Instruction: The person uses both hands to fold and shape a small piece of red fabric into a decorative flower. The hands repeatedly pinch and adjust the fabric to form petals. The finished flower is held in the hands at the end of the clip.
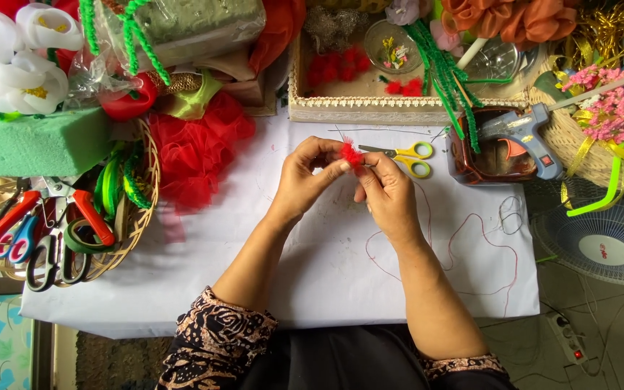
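Note:
Both of my hands meet over the middle of the white-covered table (326,274). A small fluffy red pompom (351,153) is pinched between them. My left hand (310,177) grips it from the left with thumb and forefinger. My right hand (386,191) closes on it from the right. A thin red thread (471,224) trails in loops across the cloth to the right of my right hand. Just behind the pompom lie yellow-handled scissors (409,155).
A lace-edged tray (370,108) at the back holds several red pompoms. A blue glue gun (525,133) rests in a brown container. A wicker basket (142,217) of pliers and scissors sits left, beside red tulle (196,148) and green foam (37,141). A fan (601,245) stands right.

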